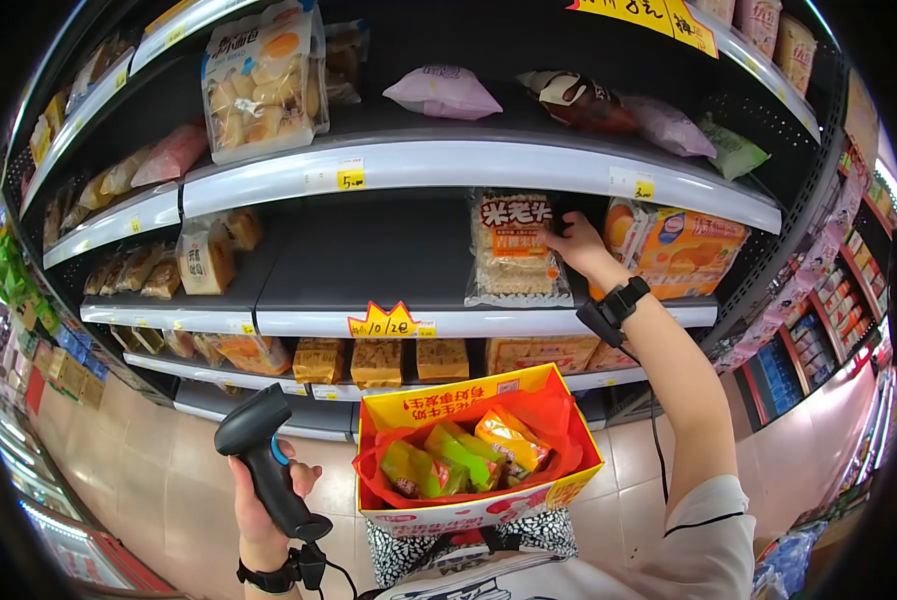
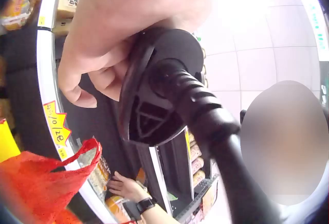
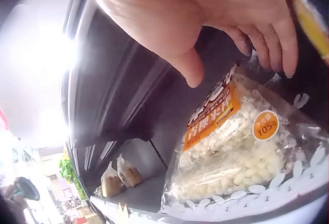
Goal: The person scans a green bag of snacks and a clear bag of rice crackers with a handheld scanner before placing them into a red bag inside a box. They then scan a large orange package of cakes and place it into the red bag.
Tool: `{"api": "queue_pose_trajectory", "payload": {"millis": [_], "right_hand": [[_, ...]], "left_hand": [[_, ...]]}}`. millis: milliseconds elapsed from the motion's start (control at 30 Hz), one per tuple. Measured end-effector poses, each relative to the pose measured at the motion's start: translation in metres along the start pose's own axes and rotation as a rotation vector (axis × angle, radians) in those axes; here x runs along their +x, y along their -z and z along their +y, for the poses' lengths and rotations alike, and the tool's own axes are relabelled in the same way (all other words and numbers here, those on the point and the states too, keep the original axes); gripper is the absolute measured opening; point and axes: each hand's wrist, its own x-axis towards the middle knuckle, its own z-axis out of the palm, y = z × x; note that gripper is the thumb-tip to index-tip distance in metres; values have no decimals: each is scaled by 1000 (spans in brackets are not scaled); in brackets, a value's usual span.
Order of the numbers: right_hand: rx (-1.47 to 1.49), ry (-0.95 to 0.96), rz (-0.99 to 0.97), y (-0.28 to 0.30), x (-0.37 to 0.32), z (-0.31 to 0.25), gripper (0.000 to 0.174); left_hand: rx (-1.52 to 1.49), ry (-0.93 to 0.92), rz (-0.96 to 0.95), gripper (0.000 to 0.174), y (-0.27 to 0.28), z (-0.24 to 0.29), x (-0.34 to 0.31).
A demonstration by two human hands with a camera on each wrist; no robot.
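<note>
My left hand (image 1: 254, 512) grips the handle of a black handheld barcode scanner (image 1: 271, 470); its ribbed cable end shows close up in the left wrist view. On the middle shelf stands a clear bag of puffed rice cakes (image 1: 513, 270) with an orange label. My right hand (image 1: 580, 247) is at the bag's upper right side. In the right wrist view its thumb (image 3: 191, 72) is close to the top of the bag and the fingers (image 3: 267, 44) extend past it, thumb and fingers spread apart.
A yellow box (image 1: 388, 410) lined with a red bag holds several snack packs against the body. Orange cake packages (image 1: 683, 250) stand right of the rice cakes. Bread bags (image 1: 268, 85) sit on the shelf above, and brown packs (image 1: 378, 362) below. Shelf edges (image 1: 468, 163) jut out overhead.
</note>
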Motion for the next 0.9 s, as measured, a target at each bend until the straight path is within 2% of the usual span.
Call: {"api": "queue_pose_trajectory", "payload": {"millis": [33, 133, 167, 233, 367, 400, 433, 500, 600, 633, 767, 800, 833, 900], "right_hand": [[-32, -13, 17, -1, -3, -5, 70], [-88, 229, 76, 3, -21, -9, 56], [-91, 224, 68, 6, -28, -13, 56], [-119, 347, 33, 15, -47, -24, 51], [-32, 369, -12, 25, -72, -37, 42], [-28, 370, -19, 29, -79, -41, 42], [-34, 387, -74, 31, -85, -46, 38], [-21, 410, -151, 33, -99, -58, 34], [-3, 455, -313, 35, -119, -71, 26], [4, 470, -332, 32, -124, -69, 23], [119, 396, -497, 31, -153, -84, 18], [70, 490, -498, 30, -156, -80, 17], [81, 409, -552, 32, -162, -86, 17], [72, 430, -551, 30, -171, -83, 16]], "left_hand": [[19, -5, -3, 64, 1, 0, -2], [19, 3, 65, 64, -5, 0, -5], [18, 11, 71, 64, -3, -1, -6], [19, 18, 42, 64, 0, -2, -4], [13, 39, 52, 64, -2, -2, 2], [-10, 48, -5, 65, -1, -3, 3], [-32, 58, -54, 66, -1, -2, 3], [69, 45, -2, 63, -12, -2, 4], [68, 93, -45, 66, -18, 2, 3], [7, 116, -143, 68, -11, 2, 1], [166, 116, -147, 67, -6, 7, -18], [188, 151, -114, 68, -6, 10, -27], [182, 161, -69, 68, 0, 10, -39], [227, 319, -36, 67, 13, 12, -61]]}}
